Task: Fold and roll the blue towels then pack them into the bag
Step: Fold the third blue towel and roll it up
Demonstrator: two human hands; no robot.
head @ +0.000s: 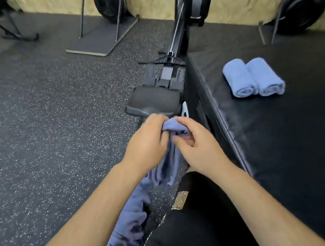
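Observation:
Both my hands grip the top edge of a loose blue towel (168, 162) in front of me. My left hand (149, 142) pinches it on the left and my right hand (196, 145) on the right, fingers almost touching. The cloth hangs down between my forearms toward a heap of more blue towel fabric (129, 227) below. Two rolled blue towels (252, 77) lie side by side on the black padded box (291, 138) to my right. A black bag (199, 219) with a gold label sits low, under my right forearm.
A rowing machine (161, 86) with its black seat stands just beyond my hands, beside the padded box. Speckled rubber floor (46, 126) spreads to the left. Weight plates and metal stands line the far wall.

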